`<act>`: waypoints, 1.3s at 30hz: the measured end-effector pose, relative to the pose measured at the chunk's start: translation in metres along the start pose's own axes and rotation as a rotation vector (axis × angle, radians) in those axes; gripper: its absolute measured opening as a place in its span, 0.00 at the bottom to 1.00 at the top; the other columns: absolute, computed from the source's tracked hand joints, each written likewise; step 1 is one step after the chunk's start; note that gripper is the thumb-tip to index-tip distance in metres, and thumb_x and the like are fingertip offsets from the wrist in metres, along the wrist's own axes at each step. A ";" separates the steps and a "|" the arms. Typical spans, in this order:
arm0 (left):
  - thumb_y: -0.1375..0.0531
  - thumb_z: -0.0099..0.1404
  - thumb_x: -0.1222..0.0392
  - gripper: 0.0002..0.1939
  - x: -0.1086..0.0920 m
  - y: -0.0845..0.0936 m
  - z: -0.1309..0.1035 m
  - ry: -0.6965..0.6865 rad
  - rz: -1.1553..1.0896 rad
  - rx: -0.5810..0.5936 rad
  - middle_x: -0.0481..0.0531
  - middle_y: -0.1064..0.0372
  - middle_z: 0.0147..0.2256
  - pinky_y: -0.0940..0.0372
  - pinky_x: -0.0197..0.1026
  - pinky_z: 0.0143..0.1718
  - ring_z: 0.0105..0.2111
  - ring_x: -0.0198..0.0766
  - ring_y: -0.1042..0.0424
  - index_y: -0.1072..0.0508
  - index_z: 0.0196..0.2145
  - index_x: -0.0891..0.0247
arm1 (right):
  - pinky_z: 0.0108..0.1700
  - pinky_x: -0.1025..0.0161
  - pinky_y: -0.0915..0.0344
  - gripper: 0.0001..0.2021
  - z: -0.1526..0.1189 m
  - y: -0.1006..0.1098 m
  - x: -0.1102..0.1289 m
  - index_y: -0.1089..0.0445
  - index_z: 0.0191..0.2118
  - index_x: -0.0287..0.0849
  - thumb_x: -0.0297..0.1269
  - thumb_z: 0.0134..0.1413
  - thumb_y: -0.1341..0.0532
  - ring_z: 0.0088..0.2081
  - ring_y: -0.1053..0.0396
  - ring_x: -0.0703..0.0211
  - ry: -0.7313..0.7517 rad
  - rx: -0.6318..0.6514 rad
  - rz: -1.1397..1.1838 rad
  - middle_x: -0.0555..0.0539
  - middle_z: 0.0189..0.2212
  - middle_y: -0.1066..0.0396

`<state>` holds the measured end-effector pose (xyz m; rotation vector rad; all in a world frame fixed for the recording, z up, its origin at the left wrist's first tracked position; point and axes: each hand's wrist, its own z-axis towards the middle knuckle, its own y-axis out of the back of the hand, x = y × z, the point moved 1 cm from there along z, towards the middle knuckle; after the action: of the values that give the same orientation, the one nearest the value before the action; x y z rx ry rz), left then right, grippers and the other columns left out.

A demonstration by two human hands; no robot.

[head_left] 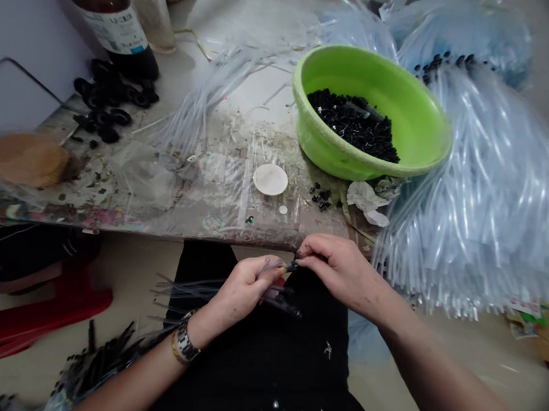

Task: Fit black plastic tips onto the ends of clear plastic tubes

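My left hand (249,283) is closed around several thin clear plastic tubes (192,288), whose tails stick out to the left over my lap. Black tips (290,298) show on the tubes below the fingers. My right hand (333,267) pinches a small black fitting (291,266) at the end of a tube that the left thumb and finger grip. The two hands meet just in front of the table's edge, over dark trousers. Fingertips hide part of the fitting, so I cannot tell how far it sits on the tube.
A green basin (430,161) of small black parts stands on the table (227,208). To its right lies a big heap of clear tubes (484,203). Further left are loose tubes (207,92), a brown bottle (113,22) and black rings (104,103). A red stool (71,303) stands below.
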<state>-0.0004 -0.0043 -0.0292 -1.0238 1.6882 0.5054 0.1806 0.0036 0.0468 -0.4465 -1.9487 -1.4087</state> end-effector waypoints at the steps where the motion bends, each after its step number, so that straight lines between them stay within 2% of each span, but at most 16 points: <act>1: 0.44 0.65 0.51 0.14 0.000 0.000 0.000 0.007 -0.010 0.003 0.49 0.33 0.29 0.38 0.35 0.30 0.29 0.36 0.34 0.27 0.35 0.65 | 0.35 0.65 0.42 0.08 -0.001 -0.001 0.000 0.38 0.26 0.42 0.25 0.55 0.42 0.31 0.35 0.62 -0.001 -0.006 0.001 0.51 0.26 0.33; 12: 0.45 0.65 0.53 0.13 0.007 -0.003 0.001 0.027 -0.013 0.003 0.46 0.39 0.25 0.42 0.34 0.28 0.26 0.33 0.40 0.32 0.28 0.65 | 0.34 0.65 0.43 0.08 -0.004 -0.013 -0.006 0.39 0.26 0.41 0.25 0.55 0.43 0.31 0.36 0.62 -0.008 -0.017 -0.028 0.51 0.26 0.33; 17: 0.45 0.65 0.53 0.13 0.008 -0.004 0.000 0.043 -0.008 0.004 0.47 0.40 0.26 0.41 0.35 0.29 0.27 0.34 0.39 0.32 0.29 0.65 | 0.35 0.65 0.43 0.08 -0.005 -0.015 -0.007 0.38 0.26 0.41 0.25 0.55 0.43 0.31 0.36 0.62 -0.023 -0.030 0.000 0.51 0.26 0.33; 22: 0.43 0.62 0.52 0.13 0.006 -0.003 0.001 0.062 -0.040 -0.006 0.47 0.38 0.26 0.41 0.35 0.29 0.27 0.33 0.39 0.30 0.30 0.66 | 0.34 0.66 0.43 0.08 -0.004 -0.013 -0.015 0.37 0.25 0.41 0.27 0.53 0.42 0.29 0.37 0.64 -0.107 -0.028 0.173 0.53 0.24 0.34; 26: 0.40 0.59 0.51 0.14 -0.003 -0.002 0.002 0.105 -0.094 -0.024 0.45 0.39 0.24 0.42 0.35 0.28 0.25 0.32 0.40 0.29 0.31 0.67 | 0.33 0.67 0.43 0.06 -0.002 -0.011 -0.023 0.35 0.27 0.41 0.33 0.54 0.42 0.27 0.38 0.65 -0.167 0.024 0.366 0.54 0.22 0.35; 29: 0.39 0.57 0.50 0.15 -0.009 -0.002 0.001 0.142 -0.109 -0.027 0.45 0.40 0.24 0.44 0.34 0.26 0.24 0.31 0.41 0.29 0.30 0.67 | 0.33 0.66 0.43 0.07 -0.003 -0.013 -0.027 0.34 0.27 0.41 0.36 0.53 0.42 0.27 0.39 0.65 -0.189 0.016 0.457 0.54 0.22 0.35; 34: 0.40 0.57 0.51 0.14 -0.013 -0.002 -0.001 0.150 -0.119 -0.032 0.45 0.39 0.24 0.44 0.34 0.26 0.24 0.30 0.41 0.30 0.30 0.67 | 0.33 0.66 0.42 0.06 -0.004 -0.017 -0.029 0.34 0.27 0.41 0.36 0.52 0.40 0.27 0.38 0.65 -0.206 0.011 0.532 0.54 0.23 0.34; 39: 0.41 0.60 0.52 0.13 -0.013 -0.002 -0.002 0.114 -0.092 -0.014 0.43 0.43 0.23 0.47 0.32 0.23 0.21 0.28 0.46 0.32 0.29 0.66 | 0.32 0.66 0.43 0.07 -0.004 -0.016 -0.028 0.35 0.25 0.41 0.36 0.50 0.39 0.26 0.40 0.66 -0.215 0.004 0.544 0.54 0.22 0.35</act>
<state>0.0016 -0.0019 -0.0165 -1.1534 1.7303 0.4065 0.1920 -0.0028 0.0169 -1.0711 -1.7985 -1.0348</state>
